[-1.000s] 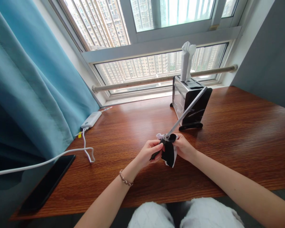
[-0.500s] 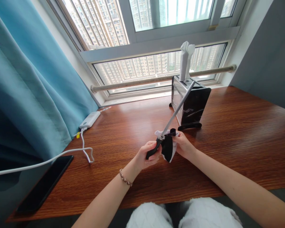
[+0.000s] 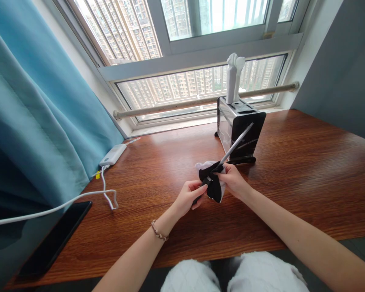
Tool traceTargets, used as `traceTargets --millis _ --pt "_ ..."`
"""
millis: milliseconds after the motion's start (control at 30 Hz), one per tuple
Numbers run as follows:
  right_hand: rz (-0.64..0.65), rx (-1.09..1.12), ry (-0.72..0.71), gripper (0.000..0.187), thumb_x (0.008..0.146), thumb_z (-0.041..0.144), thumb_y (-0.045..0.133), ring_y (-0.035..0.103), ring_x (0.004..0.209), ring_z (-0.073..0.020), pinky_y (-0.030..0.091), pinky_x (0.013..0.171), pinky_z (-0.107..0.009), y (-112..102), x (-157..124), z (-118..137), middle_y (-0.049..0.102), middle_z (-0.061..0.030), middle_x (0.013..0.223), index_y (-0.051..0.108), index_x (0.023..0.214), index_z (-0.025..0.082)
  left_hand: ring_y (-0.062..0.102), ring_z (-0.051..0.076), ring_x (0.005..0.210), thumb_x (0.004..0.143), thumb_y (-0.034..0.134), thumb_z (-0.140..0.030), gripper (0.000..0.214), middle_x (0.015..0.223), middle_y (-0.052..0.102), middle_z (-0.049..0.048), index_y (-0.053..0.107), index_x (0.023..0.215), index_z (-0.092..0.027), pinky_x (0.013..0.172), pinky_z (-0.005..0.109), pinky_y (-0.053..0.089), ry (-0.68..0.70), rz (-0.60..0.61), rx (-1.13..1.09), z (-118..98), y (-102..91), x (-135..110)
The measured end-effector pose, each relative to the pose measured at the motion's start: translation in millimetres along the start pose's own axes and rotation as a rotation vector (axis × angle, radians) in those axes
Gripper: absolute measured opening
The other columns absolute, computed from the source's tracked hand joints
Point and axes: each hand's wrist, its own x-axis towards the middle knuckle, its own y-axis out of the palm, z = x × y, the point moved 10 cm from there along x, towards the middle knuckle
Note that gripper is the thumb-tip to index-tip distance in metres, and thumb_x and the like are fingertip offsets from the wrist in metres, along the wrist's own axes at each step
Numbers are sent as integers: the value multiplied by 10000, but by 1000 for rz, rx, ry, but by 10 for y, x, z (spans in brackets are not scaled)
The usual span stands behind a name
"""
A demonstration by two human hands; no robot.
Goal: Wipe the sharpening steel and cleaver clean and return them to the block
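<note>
My left hand (image 3: 187,198) is closed around the black handle of a knife (image 3: 237,142), whose narrow grey blade points up and to the right. My right hand (image 3: 235,180) pinches a black and white cloth (image 3: 215,190) folded about the base of the blade. The cloth hides part of the blade, and its lower end hangs beneath the fingers. Just beyond the blade tip stands a black and silver knife block (image 3: 246,136). Two upright pieces wrapped in white (image 3: 232,79) stick out of its top.
A wooden table (image 3: 307,178) lies under my hands. To the left are a white power adapter (image 3: 113,156) with a white cable (image 3: 63,207), and a flat black device (image 3: 56,239). A blue curtain (image 3: 48,101) hangs beside them. Behind the block a rail (image 3: 170,107) crosses the window.
The blade has swung lower and now crosses the front of the knife block. The cloth, earlier beside the blade, now wraps over its base, with my right hand pinching there.
</note>
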Motion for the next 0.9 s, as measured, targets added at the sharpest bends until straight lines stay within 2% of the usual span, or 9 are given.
traceTargets --millis 100,200,300,400,533,633,733,833,900 --pt "-7 -103 -48 148 569 173 704 524 567 -96 409 538 -201 -32 8 40 608 -1 650 636 692 126 308 39 409 757 510 -354 246 480 389 -36 501 658 -129 406 179 224 248 -196 462 -318 -150 -67" --pt "55 -137 -78 148 579 179 697 522 596 -107 410 563 -216 24 3 80 603 -4 671 641 709 133 347 61 476 767 500 -301 177 544 453 -11 547 708 -141 474 190 264 419 -236 781 -513 -123 -144" --pt "112 -111 -94 159 573 180 698 515 610 -106 400 572 -215 76 -1 121 593 -1 678 632 711 136 440 96 559 775 482 -295 162 645 519 28 570 780 -159 539 200 330 505 -253 934 -563 -109 -176" --pt "105 -108 -99 164 554 168 705 499 604 -102 388 565 -209 59 8 141 575 3 658 615 684 130 509 130 697 775 480 -287 215 808 556 67 565 941 -180 638 215 379 588 -350 1041 -610 -142 -223" --pt "94 -24 -79 172 542 121 692 484 586 -90 367 526 -186 36 20 120 560 11 643 599 687 129 492 119 657 773 491 -291 230 745 532 45 583 964 -202 620 211 368 613 -472 1174 -678 -187 -281" --pt "90 63 -45 178 556 116 675 497 576 -88 376 522 -183 27 36 99 576 11 660 601 717 134 466 109 613 774 493 -308 232 704 505 34 593 955 -203 585 206 354 581 -448 1175 -716 -170 -281" --pt "53 113 -25 179 547 124 686 517 551 -93 401 520 -195 -35 68 122 586 12 632 602 705 132 481 114 631 774 495 -320 229 728 529 40 587 943 -194 596 211 362 540 -410 1058 -730 -168 -262" --pt "-36 165 -52 155 536 130 697 512 496 -85 411 496 -198 -203 107 228 575 24 572 590 648 139 501 106 579 771 504 -342 214 672 553 24 559 886 -171 568 212 378 432 -394 772 -649 -266 -204" --pt "-102 202 -103 133 559 142 686 512 493 -75 421 509 -195 -355 129 339 576 41 570 574 629 159 476 89 478 778 486 -367 219 582 538 2 523 795 -152 490 204 368 325 -330 535 -518 -303 -128"
